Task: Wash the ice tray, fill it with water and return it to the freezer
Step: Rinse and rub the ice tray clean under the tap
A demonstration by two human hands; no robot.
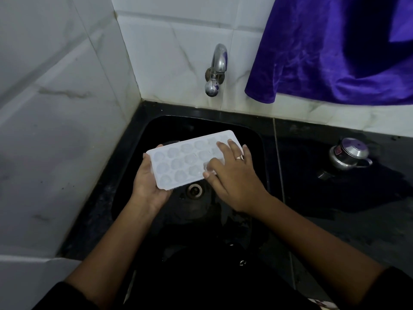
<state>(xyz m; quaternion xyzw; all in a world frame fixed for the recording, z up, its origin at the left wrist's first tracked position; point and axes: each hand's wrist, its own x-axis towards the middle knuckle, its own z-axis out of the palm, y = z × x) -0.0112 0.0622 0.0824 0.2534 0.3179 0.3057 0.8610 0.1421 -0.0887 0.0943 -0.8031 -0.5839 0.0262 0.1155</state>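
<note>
A white plastic ice tray (178, 162) with round cups was held above a black sink (156, 130). The left hand (148, 184) gripped one short end, fingers curled underneath. The right hand (232, 175) lay on the other end, fingers spread flat. The chrome wall tap (218, 63) beyond the fingertips seemed to run no water, so washing looked barely begun; filling and freezing remained.

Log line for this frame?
left hand grips white plastic ice tray | right hand rests on it | over black sink | steel tap: no flow
</note>
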